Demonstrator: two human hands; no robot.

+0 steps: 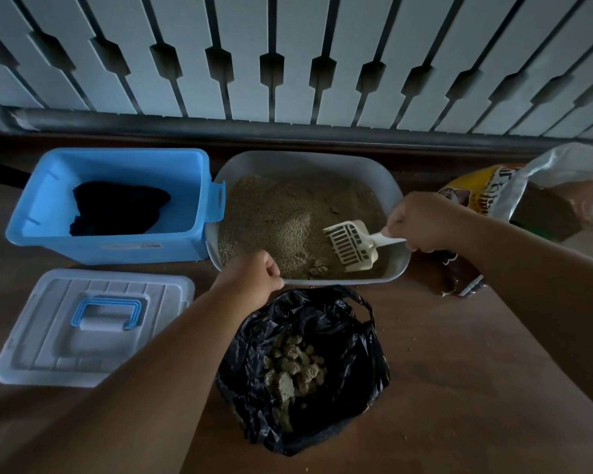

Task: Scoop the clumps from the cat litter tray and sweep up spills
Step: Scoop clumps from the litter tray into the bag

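Nearest me, the crumpled black plastic bag (302,367) stands open on the brown wooden floor (459,371) and already holds a heap of tan clumps (293,367); I judge the scooping well advanced. Scattered grains on the floor remain unswept. Beyond it, my left hand (250,278) grips the near rim of the grey oval plastic litter tray (308,159), fingers curled over the edge. My right hand (415,222) is clenched on the handle of the cream slotted plastic scoop (351,244), blade tilted into the litter beside one remaining clump (317,270) at the tray's near wall.
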